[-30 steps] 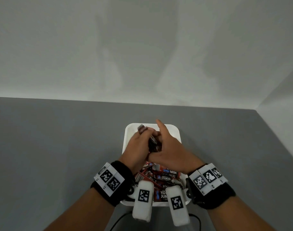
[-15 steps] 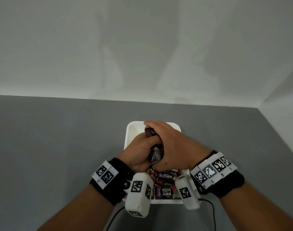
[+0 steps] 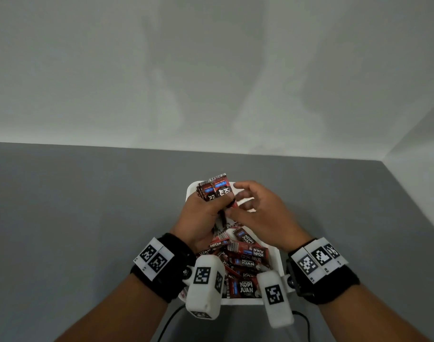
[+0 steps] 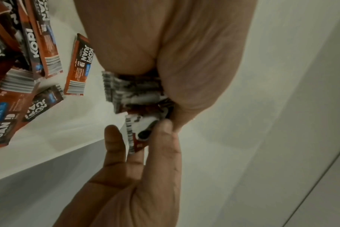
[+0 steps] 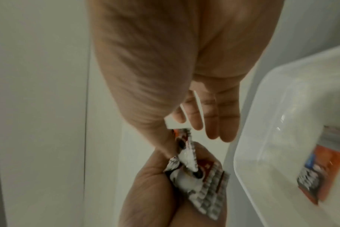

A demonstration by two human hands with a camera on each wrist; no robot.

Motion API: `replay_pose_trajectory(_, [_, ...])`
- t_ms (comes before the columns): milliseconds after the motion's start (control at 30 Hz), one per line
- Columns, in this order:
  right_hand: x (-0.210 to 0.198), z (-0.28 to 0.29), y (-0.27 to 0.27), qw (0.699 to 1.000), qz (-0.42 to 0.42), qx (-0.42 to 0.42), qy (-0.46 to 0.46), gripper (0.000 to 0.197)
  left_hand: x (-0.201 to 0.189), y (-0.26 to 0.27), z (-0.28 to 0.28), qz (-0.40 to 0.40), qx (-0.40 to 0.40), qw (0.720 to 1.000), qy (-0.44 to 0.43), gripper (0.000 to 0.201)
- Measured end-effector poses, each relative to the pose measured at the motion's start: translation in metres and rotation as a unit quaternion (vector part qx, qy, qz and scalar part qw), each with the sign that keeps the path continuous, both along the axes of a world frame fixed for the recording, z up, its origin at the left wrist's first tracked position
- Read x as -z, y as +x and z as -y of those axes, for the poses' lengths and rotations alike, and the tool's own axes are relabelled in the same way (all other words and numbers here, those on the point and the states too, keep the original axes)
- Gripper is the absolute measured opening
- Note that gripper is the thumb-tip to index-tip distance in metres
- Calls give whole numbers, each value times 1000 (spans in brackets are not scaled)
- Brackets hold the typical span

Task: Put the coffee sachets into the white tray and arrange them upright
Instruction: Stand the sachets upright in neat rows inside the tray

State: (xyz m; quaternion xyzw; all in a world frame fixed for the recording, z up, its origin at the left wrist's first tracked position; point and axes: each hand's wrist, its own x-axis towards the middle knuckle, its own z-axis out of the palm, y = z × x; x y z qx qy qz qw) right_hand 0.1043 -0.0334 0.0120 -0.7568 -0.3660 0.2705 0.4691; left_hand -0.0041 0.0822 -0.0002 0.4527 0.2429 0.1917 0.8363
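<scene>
My left hand (image 3: 206, 213) grips a bundle of several red-brown coffee sachets (image 3: 217, 191) and holds it upright above the far end of the white tray (image 3: 279, 260). The bundle's striped lower ends (image 4: 134, 92) stick out under the palm. My right hand (image 3: 248, 206) is beside it with its fingers straight and spread, and its thumb (image 5: 163, 138) touches the bundle's lower end (image 5: 200, 181). Several loose sachets (image 3: 245, 257) lie flat in a heap at the tray's near end, also seen in the left wrist view (image 4: 80, 64).
The tray stands on a grey table (image 3: 87, 218) with white walls behind and to the right. A black cable (image 3: 169, 319) runs along the table's near edge under my wrists. The tray's far floor (image 4: 78, 122) is bare.
My right hand, which was wrapped over the bundle, has let go and spread its fingers. My left hand has raised the bundle, so the sachets' tops now show above it.
</scene>
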Motion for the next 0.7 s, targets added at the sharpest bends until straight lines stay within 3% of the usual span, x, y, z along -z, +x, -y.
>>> replay_pose_trajectory(100, [6,-2,-3,998,-54,32,23,37,8,5,0,-17,-15,1000,18,21])
replay_pose_trajectory(167, [7,-5,1,999,-27,40,24,31,10,7,-5,-65,-29,996,47,9])
replay_pose_trajectory(233, [13,-5,12,997,31,67,4,24,18,6,-21,-137,-60,984,101,19])
replay_pose_trajectory(300, [21,-3,27,993,79,88,-27,20,27,4,-45,-198,-102,956,193,17])
replay_pose_trajectory(367, [30,2,37,986,121,90,-68,20,34,0,-63,-267,-131,907,299,9])
replay_pose_trajectory(500, [52,6,45,976,156,89,-127,14,49,-4,-78,-391,-62,838,375,25])
replay_pose_trajectory(567, [63,7,45,972,159,87,-152,13,60,-5,-79,-419,-25,823,383,29])
replay_pose_trajectory(700, [78,11,45,966,163,76,-184,12,72,-8,-77,-424,-13,818,388,30])
